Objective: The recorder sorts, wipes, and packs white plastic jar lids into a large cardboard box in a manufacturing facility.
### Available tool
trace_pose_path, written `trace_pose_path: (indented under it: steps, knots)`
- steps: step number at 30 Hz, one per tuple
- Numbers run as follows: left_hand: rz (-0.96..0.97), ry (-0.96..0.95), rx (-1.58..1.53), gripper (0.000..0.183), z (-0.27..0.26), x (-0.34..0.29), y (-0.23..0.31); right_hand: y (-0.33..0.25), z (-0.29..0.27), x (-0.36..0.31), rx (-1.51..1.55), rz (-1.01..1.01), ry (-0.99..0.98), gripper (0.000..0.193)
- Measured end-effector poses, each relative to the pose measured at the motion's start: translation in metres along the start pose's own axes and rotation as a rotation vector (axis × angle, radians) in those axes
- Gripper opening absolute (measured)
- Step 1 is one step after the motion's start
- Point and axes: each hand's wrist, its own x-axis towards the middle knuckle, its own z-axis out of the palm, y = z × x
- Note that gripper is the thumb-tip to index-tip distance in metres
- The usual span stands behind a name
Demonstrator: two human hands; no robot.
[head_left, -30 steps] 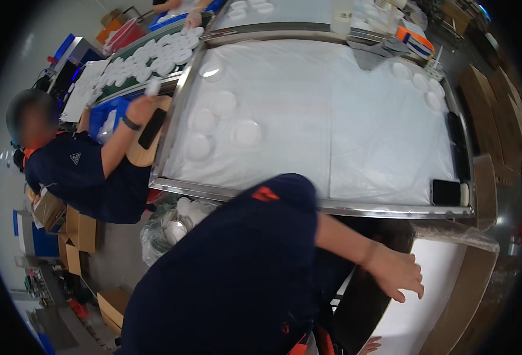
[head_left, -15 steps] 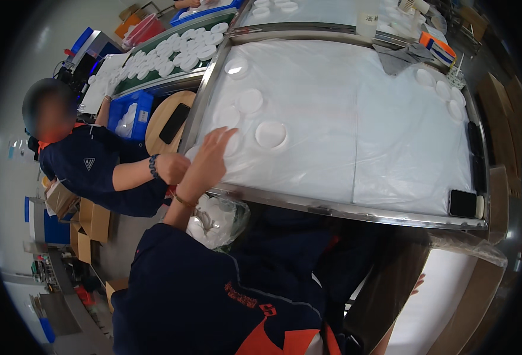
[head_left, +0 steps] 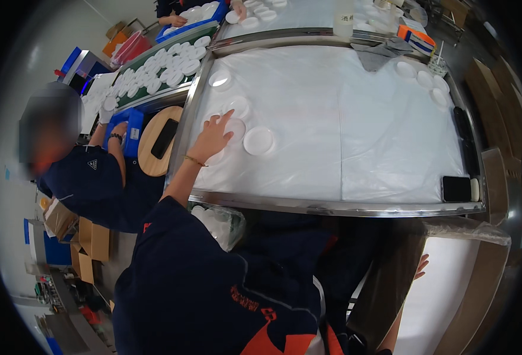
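Observation:
My left hand [head_left: 212, 141] reaches over the left part of the plastic-covered table [head_left: 308, 118], fingers spread, above a cluster of white round lid-like discs. Its fingertips are over or against one disc [head_left: 235, 128]; whether they touch cannot be made out. Just right of the hand lies another white disc [head_left: 258, 141], and farther back sits a shinier one [head_left: 220, 80]. At the lower right my right hand [head_left: 421, 267] hangs in an open cardboard box [head_left: 480, 290], partly hidden by its wall. Its visible fingers are stretched out beside a white surface inside, holding nothing that shows.
A metal rim [head_left: 332, 208] edges the table. A black phone [head_left: 456, 189] lies at its right corner. Several discs [head_left: 425, 78] sit far right, near a grey cloth [head_left: 381, 54]. At left, a co-worker [head_left: 89, 171] stands by a blue bin [head_left: 133, 131] and a wooden round [head_left: 151, 155].
My left hand has moved away from the table's near-left edge onto the discs. The co-worker's hand has left that edge for the blue bin. The view has shifted slightly.

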Motion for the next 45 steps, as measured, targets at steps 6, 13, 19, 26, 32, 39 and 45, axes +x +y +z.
trace_pose_path:
  steps: [6,13,19,26,32,39,45]
  knots:
    - [-0.163,0.003,0.096,0.051,0.023,0.024,0.024,0.006,0.04,0.002,-0.072,-0.045,0.296,0.088]
    - [-0.007,0.053,-0.174,0.035,0.023,0.01,0.114,0.01,0.055,0.01,-0.158,-0.126,0.6,0.086]
    - [0.262,-0.004,-0.358,0.035,0.041,0.019,0.203,0.052,0.005,0.028,0.421,-0.391,-0.233,0.058]
    - [0.43,0.354,-0.332,0.051,0.016,0.116,0.089,-0.018,-0.293,-0.039,0.62,-0.358,0.053,0.017]
    - [-0.174,0.237,0.229,0.036,0.021,0.143,-0.09,-0.14,-0.307,-0.008,0.675,-0.945,0.13,0.061]
    - [0.217,0.032,-0.117,0.038,0.018,0.044,0.092,-0.232,-0.256,0.054,0.316,-1.22,0.251,0.079]
    - [0.452,-0.085,-0.253,0.057,0.01,0.014,0.155,-0.268,-0.249,0.072,0.07,-1.205,0.346,0.059]
